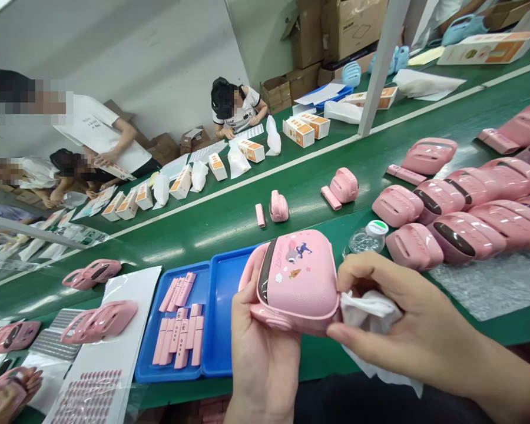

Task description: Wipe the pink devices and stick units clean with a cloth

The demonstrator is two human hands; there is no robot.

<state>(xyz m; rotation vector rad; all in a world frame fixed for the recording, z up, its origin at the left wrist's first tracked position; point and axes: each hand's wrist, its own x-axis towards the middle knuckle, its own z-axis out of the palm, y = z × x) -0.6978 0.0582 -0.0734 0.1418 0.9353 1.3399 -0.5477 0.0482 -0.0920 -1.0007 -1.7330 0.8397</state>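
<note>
1 pink speaker is above the green table, grasped by the fingers of the left hand; those of the right hand pinch a white cloth at its corner. 2 blue trays lie near, 1 carrying pink bars.

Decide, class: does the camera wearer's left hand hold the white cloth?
No, the right hand holds the white cloth, while the left hand supports the pink device.

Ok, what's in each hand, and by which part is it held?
Left hand: the pink device, held at its handle end. Right hand: a white cloth, held by its bunched upper part at the device's opposite edge.
</note>
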